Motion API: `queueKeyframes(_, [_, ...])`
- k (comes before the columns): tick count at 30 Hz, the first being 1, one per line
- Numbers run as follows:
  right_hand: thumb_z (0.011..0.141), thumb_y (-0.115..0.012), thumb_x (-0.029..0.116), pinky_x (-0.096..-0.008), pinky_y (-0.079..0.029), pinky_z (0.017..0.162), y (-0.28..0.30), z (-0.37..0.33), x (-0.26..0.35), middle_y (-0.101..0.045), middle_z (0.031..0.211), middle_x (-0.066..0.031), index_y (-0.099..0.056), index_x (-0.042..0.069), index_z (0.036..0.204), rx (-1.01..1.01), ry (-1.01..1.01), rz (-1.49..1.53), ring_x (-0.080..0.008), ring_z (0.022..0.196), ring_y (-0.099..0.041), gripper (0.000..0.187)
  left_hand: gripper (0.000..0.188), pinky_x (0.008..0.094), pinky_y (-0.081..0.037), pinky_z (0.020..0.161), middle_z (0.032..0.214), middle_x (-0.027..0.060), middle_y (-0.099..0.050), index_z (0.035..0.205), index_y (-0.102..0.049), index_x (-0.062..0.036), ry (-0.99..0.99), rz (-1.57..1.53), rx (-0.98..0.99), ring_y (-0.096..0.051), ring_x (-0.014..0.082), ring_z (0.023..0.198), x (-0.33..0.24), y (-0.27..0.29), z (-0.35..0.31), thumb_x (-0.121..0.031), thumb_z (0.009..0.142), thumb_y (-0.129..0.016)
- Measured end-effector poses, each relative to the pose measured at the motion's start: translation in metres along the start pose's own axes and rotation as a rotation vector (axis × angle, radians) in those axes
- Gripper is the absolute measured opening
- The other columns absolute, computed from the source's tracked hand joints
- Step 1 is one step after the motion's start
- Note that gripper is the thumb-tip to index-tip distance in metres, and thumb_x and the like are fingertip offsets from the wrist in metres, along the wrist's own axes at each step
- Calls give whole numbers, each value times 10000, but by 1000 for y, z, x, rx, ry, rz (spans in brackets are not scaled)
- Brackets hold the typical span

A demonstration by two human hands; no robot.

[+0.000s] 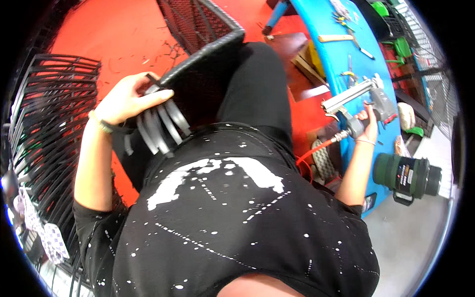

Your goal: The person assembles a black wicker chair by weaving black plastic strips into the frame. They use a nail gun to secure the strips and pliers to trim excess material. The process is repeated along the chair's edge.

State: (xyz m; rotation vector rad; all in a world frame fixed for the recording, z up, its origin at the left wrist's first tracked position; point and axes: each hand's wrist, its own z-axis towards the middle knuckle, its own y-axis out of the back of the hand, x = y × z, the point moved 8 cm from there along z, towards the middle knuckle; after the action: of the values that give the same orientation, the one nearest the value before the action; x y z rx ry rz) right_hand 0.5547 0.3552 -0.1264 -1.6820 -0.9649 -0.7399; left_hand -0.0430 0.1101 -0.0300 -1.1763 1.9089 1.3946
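Observation:
My left hand (123, 99) is closed round a bundle of flat grey strips (168, 123), thumb on top, at the edge of a black woven panel (213, 44). The strips curve down below my fingers. The panel's thick edge rises from that hand toward my knee, and part of it leans against my leg. In my right hand (367, 127), a grey and silver air stapler (383, 105) is gripped by its handle, over the blue table's edge. An orange air hose (316, 149) runs from the handle's coupling toward my lap. Whether a finger presses the trigger I cannot tell.
A blue table (329, 49) curves along the right, with a hammer (336, 38) and pliers (350, 75) on it. A dark cylinder like a camera lens (408, 177) stands at the right. Stacked black woven frames (59, 109) fill the left. Scraps litter the red floor (123, 34).

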Motion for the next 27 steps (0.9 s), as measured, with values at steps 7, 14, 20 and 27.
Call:
queueKeyframes(7, [920, -696, 264, -305, -474, 700, 95, 23, -10, -531, 678, -3, -560, -5, 1156, -138, -141, 280, -152, 665, -541, 382, 328, 271, -472, 667, 778, 31, -635, 935, -653, 28, 8, 299, -227, -573, 99, 706, -18, -4, -16, -251, 822, -783])
queueKeyframes(14, [825, -694, 591, -409, -540, 693, 151, 43, 47, -689, 871, -133, -638, 35, 1015, -588, -54, -775, -274, 757, -668, 591, 373, 284, -476, 640, 749, 45, -635, 946, -676, -1, -122, 343, -371, -584, 127, 659, -20, -3, -23, -317, 791, -801])
queueKeyframes(20, [843, -506, 727, -472, -521, 832, 45, 14, 134, -700, 1035, -239, -718, -8, 1013, -903, 592, -1842, -393, 976, -678, 784, 350, 278, -430, 615, 718, 45, -577, 914, -657, 28, -111, 305, -368, -519, 115, 657, -19, -3, -22, -282, 817, -787])
queueKeyframes(27, [797, -254, 892, -473, -398, 1060, -76, 124, 47, -600, 1288, -255, -636, 11, 1262, -337, 1, -2353, -385, 1261, -547, 1067, 320, 271, -433, 638, 713, 48, -554, 896, -655, 30, -134, 319, -370, -525, 104, 684, -13, -1, -26, -266, 845, -767])
